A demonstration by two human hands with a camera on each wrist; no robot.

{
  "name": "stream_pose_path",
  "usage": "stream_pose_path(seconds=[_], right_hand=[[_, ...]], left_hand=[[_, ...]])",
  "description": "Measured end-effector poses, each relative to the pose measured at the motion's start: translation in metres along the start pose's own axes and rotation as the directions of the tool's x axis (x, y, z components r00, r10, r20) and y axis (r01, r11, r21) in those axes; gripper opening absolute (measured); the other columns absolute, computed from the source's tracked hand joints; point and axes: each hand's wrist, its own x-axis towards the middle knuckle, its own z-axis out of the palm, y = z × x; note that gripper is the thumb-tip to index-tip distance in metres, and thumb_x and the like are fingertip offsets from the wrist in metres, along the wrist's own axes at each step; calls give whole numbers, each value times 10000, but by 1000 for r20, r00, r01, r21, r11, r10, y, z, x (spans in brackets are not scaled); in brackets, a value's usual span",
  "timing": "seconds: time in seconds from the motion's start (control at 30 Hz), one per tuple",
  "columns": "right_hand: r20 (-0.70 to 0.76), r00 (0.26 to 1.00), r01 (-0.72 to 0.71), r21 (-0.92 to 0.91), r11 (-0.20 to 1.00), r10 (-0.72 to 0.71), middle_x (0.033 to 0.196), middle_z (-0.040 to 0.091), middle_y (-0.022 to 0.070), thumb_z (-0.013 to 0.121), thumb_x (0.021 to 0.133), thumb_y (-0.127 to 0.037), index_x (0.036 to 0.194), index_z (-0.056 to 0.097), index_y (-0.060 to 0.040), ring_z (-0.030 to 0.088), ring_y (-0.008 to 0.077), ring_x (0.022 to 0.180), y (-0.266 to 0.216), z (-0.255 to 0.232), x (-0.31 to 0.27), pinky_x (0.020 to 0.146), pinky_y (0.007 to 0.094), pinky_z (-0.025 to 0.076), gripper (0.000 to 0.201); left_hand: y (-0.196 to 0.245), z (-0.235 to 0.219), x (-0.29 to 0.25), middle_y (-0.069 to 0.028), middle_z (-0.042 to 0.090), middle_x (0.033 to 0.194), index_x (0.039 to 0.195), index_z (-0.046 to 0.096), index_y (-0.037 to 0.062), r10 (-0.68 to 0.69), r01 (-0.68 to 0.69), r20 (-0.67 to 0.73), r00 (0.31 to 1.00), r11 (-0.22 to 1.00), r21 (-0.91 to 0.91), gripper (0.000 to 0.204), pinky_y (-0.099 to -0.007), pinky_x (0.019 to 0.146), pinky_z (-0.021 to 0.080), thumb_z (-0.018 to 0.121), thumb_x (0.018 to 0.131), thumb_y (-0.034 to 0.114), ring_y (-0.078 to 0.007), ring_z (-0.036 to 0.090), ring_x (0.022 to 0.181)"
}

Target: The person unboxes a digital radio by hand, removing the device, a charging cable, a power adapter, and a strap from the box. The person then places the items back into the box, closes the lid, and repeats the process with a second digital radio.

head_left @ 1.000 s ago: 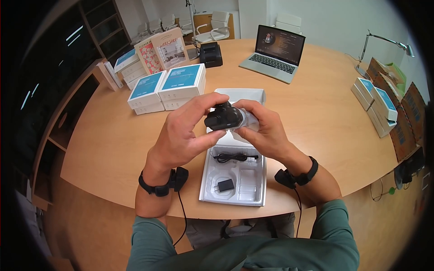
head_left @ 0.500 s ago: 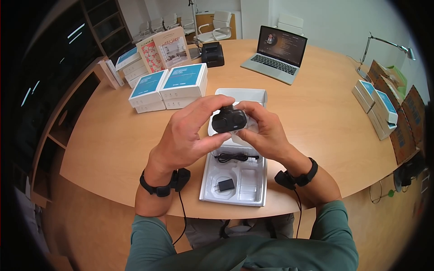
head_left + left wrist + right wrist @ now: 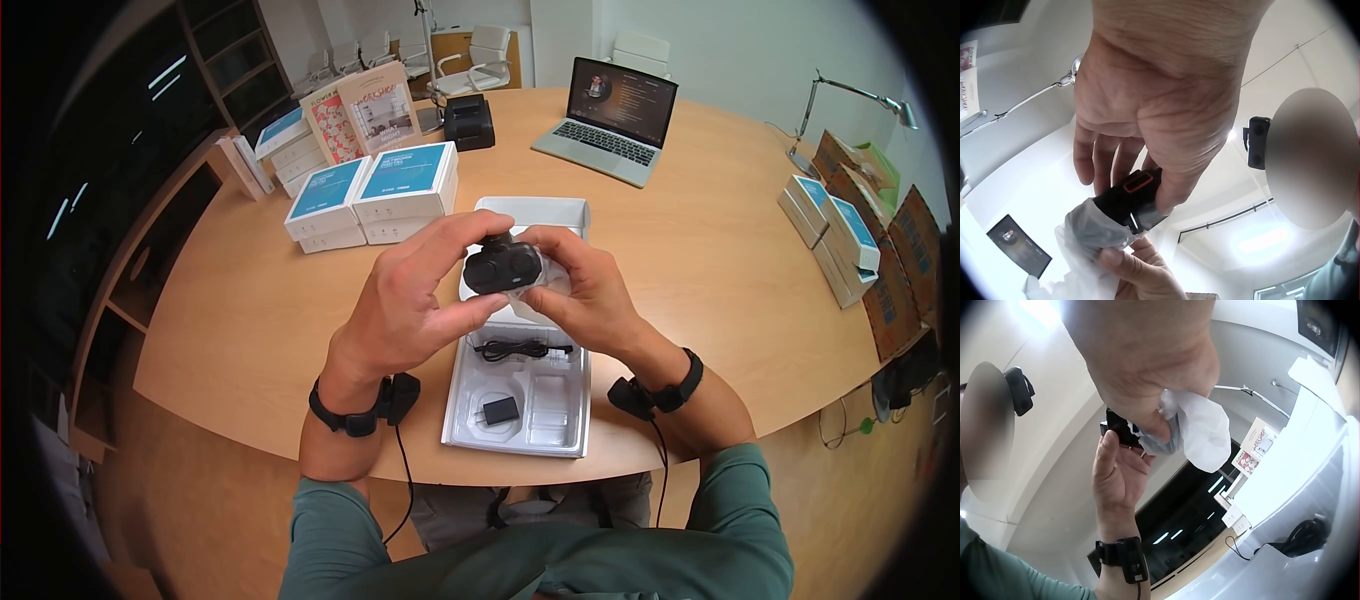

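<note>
My left hand (image 3: 410, 285) holds a black two-lens camera (image 3: 502, 266) by its left end, thumb below and fingers above. White translucent plastic wrap (image 3: 1094, 228) covers its other end, seen in the left wrist view. A red-outlined rectangle marks the camera's bare side there. My right hand (image 3: 590, 290) pinches the wrapped end between thumb and index finger; in the right wrist view loose wrap (image 3: 1207, 431) hangs past the fingers. Below both hands lies an open white box (image 3: 515, 440) with a moulded tray, holding a black power adapter (image 3: 500, 410) and a coiled black cable (image 3: 512, 348).
White boxes with blue tops (image 3: 405, 185) are stacked at the back left, books (image 3: 375, 110) standing behind them. An open laptop (image 3: 615, 115) sits at the back. More boxes (image 3: 835, 240), a desk lamp (image 3: 805, 135) and cardboard (image 3: 900, 270) are at the right.
Both hands have shifted slightly right, and the camera has turned so its lens face shows more plainly. Both hands keep their grip; the box and its contents stay put.
</note>
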Motion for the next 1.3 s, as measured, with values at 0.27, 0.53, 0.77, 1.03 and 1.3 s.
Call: stream_pose_path(seconds=[0.27,0.53,0.77,1.03,1.3], right_hand=[[-46,999,8,6,1000,-8,1184,792,126,856,902,-34,1414,653,-64,775,228,1064,-7,0,-1,942,368,611,552],[-104,994,27,7,1000,-27,1241,801,153,870,903,-43,1435,637,-64,783,238,1107,-14,-2,-2,958,370,613,581],[-81,996,31,64,997,-26,1218,805,127,838,932,-23,1413,644,-52,770,196,1107,-13,-1,-3,957,345,599,520],[-9,991,-123,356,926,134,1279,747,78,800,964,13,1388,649,-23,705,143,1171,-13,-6,-2,1021,320,569,451],[42,989,-143,432,891,139,1294,734,71,785,998,2,1385,649,-25,698,131,1177,-9,-7,-1,1028,311,565,412]], left_hand=[[-8,-5,-1,-110,705,1400,1533,585,5,-347,329,38,937,842,-428,713,-372,1110,564,754,843,-47,-210,694,1268],[-33,-22,-1,-130,678,1430,1520,557,22,-407,374,87,909,707,-600,750,-384,1161,550,687,785,-56,-226,680,1327],[-43,-28,-4,-119,676,1455,1516,557,43,-270,234,75,960,625,-745,701,-287,1022,579,662,838,-100,-194,674,1341],[-42,-31,-2,-178,678,1436,1494,532,5,-277,266,99,956,670,-693,735,-499,1210,548,765,798,-11,-352,682,1372],[-38,-29,-1,-179,679,1439,1505,533,8,-299,274,89,950,661,-699,733,-476,1225,527,751,805,-1,-337,679,1374]])
